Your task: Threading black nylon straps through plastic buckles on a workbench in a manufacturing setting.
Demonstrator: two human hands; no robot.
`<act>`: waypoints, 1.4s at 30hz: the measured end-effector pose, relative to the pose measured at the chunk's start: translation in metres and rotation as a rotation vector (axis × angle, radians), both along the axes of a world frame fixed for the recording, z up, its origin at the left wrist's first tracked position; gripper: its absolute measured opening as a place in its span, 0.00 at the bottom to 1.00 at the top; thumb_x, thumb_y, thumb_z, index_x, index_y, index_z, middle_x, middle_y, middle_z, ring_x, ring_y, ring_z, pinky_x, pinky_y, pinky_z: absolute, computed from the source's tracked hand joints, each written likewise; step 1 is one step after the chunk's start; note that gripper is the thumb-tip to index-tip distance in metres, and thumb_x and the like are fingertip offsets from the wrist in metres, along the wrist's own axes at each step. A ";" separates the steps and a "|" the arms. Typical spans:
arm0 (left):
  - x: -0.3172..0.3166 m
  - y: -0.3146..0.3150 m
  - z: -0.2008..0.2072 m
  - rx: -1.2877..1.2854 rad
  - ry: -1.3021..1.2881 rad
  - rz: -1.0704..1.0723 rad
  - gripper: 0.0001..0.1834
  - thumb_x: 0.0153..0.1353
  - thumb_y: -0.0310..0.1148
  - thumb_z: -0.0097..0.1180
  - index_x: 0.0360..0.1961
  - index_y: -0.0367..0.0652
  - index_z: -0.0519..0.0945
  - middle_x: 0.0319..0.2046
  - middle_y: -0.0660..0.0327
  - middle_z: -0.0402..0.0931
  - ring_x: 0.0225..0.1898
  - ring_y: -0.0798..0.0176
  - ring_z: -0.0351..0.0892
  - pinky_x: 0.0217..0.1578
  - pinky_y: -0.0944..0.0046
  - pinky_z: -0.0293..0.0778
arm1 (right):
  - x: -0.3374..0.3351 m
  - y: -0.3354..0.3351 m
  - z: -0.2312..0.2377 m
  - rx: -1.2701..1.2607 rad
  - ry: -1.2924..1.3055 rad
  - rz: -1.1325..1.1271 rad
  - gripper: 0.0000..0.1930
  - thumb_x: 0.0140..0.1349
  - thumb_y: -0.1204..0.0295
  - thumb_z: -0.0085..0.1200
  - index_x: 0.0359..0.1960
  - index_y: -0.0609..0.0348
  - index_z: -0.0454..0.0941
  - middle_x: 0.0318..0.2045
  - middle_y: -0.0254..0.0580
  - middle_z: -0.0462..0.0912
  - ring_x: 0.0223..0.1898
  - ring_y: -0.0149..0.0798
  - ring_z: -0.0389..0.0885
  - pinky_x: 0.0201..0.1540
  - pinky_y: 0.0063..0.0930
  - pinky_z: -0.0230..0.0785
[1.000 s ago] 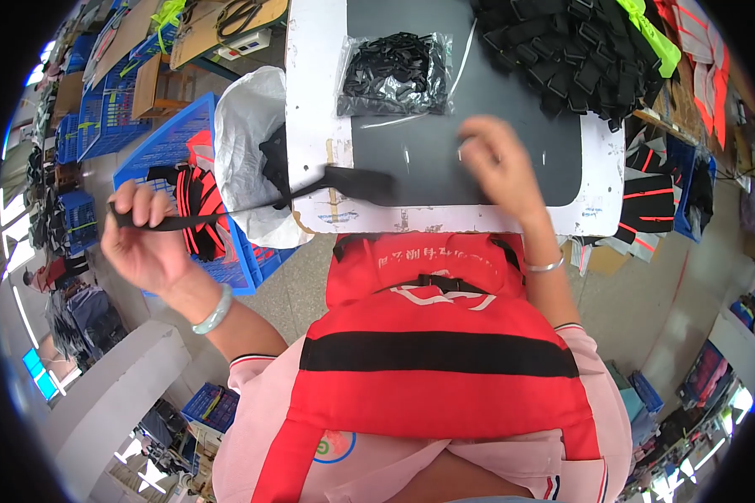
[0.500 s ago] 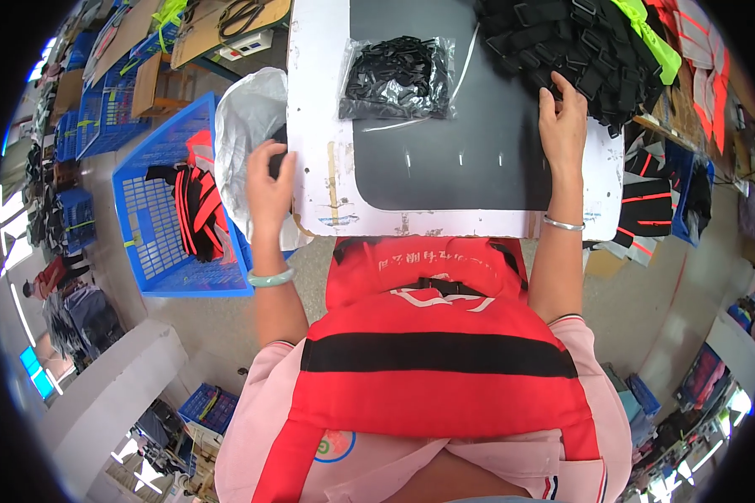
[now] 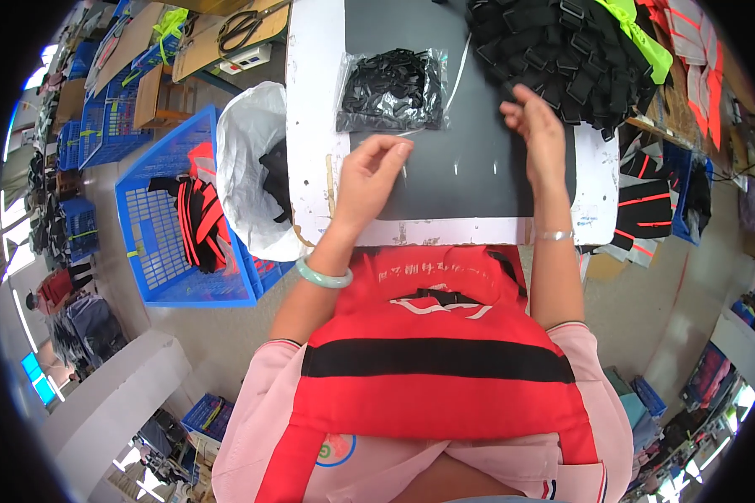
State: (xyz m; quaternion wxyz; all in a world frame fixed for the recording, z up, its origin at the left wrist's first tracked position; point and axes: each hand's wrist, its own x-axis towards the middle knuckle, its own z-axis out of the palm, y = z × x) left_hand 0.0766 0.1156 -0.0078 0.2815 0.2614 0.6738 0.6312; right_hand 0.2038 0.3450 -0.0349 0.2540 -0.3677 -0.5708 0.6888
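My left hand [image 3: 367, 186] is over the near left part of the dark mat [image 3: 445, 197], just below a clear plastic bag [image 3: 390, 90] of small black plastic parts. Its fingers are curled in toward the thumb, and nothing shows between them. Beside the near edge of a heap of black webbing straps with buckles [image 3: 566, 63], my right hand [image 3: 538, 134] hovers with its fingers apart and nothing in them. The mat lies on a white-edged table [image 3: 310, 159].
Against the table's left side hangs a white sack [image 3: 247, 159] with black pieces inside. Further left stands a blue crate [image 3: 155, 239] holding black and orange strips. Scissors [image 3: 242, 32] lie on a wooden surface at upper left. Neon yellow fabric [image 3: 642, 38] borders the heap.
My left hand has moved right, from beside the sack onto the mat, and its fingers have closed in. My right hand has drawn back and left from the strap heap.
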 end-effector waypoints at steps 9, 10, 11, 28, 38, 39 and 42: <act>0.034 0.036 -0.005 -0.153 -0.283 -0.327 0.12 0.60 0.33 0.56 0.35 0.32 0.78 0.32 0.59 0.78 0.30 0.71 0.76 0.32 0.71 0.71 | 0.049 -0.097 -0.014 -0.440 0.161 0.253 0.17 0.70 0.64 0.41 0.50 0.64 0.72 0.42 0.42 0.80 0.43 0.31 0.77 0.50 0.24 0.67; 0.036 0.033 -0.007 -0.140 -0.083 -0.277 0.12 0.59 0.33 0.56 0.35 0.32 0.78 0.30 0.59 0.78 0.29 0.70 0.76 0.31 0.71 0.71 | 0.049 -0.094 -0.015 -0.480 0.188 0.149 0.17 0.70 0.63 0.41 0.51 0.64 0.71 0.42 0.43 0.79 0.43 0.33 0.78 0.50 0.26 0.68; 0.038 0.029 -0.007 -0.127 0.117 -0.225 0.11 0.59 0.33 0.56 0.35 0.33 0.78 0.28 0.59 0.77 0.28 0.70 0.76 0.31 0.70 0.71 | 0.046 -0.092 -0.016 -0.482 0.188 0.150 0.17 0.70 0.63 0.41 0.51 0.64 0.71 0.42 0.43 0.79 0.43 0.33 0.78 0.50 0.26 0.68; -0.073 -0.073 -0.011 0.736 -0.905 0.411 0.07 0.63 0.30 0.52 0.37 0.37 0.74 0.33 0.58 0.78 0.35 0.61 0.77 0.40 0.58 0.76 | 0.082 -0.015 0.055 -0.459 0.406 -0.150 0.14 0.71 0.61 0.38 0.40 0.60 0.70 0.15 0.27 0.57 0.16 0.25 0.55 0.21 0.23 0.54; -0.088 0.069 -0.024 -0.497 0.872 -0.033 0.14 0.50 0.29 0.60 0.39 0.36 0.77 0.36 0.51 0.74 0.38 0.44 0.76 0.39 0.54 0.73 | 0.040 -0.072 0.049 -0.020 -0.168 0.335 0.14 0.70 0.64 0.41 0.34 0.61 0.72 0.15 0.29 0.68 0.15 0.20 0.62 0.18 0.16 0.56; -0.090 0.074 -0.027 -0.570 0.923 -0.091 0.14 0.51 0.30 0.60 0.39 0.36 0.77 0.39 0.51 0.74 0.39 0.45 0.76 0.40 0.53 0.73 | 0.039 -0.074 0.049 0.005 -0.180 0.350 0.14 0.70 0.64 0.41 0.33 0.62 0.72 0.14 0.29 0.68 0.15 0.21 0.62 0.19 0.16 0.56; -0.096 0.073 -0.030 -0.548 0.952 -0.131 0.15 0.50 0.30 0.60 0.40 0.36 0.77 0.39 0.51 0.74 0.39 0.44 0.76 0.40 0.53 0.73 | 0.038 -0.075 0.048 0.029 -0.192 0.354 0.15 0.70 0.63 0.41 0.32 0.62 0.72 0.13 0.30 0.68 0.16 0.21 0.62 0.20 0.19 0.57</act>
